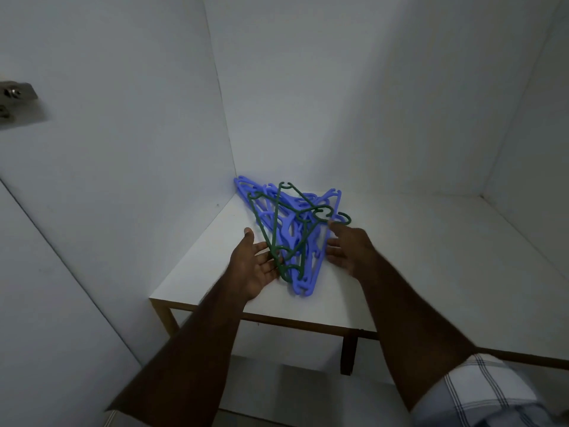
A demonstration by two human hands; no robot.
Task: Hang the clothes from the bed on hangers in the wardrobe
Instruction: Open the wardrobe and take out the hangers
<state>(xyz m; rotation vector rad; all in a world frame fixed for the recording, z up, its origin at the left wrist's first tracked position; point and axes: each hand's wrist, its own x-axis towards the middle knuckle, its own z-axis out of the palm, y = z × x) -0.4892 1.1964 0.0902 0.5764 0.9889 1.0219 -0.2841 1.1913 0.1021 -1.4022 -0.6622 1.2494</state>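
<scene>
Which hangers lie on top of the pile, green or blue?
The green hangers: their dark frames cross over the blue hangers, which lie beneath on the shelf.

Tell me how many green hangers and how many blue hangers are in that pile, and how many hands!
Green hangers: 2, lying on top of the pile
Blue hangers: too tangled to count exactly, several
Hands: 2, left hand and right hand
Total: 4 things countable, plus the blue ones

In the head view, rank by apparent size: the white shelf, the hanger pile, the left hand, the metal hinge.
1. White shelf, largest by far.
2. Hanger pile.
3. Left hand, though it sits nearer the camera than most of the pile.
4. Metal hinge, cut off at the frame edge, so unsure.
</scene>
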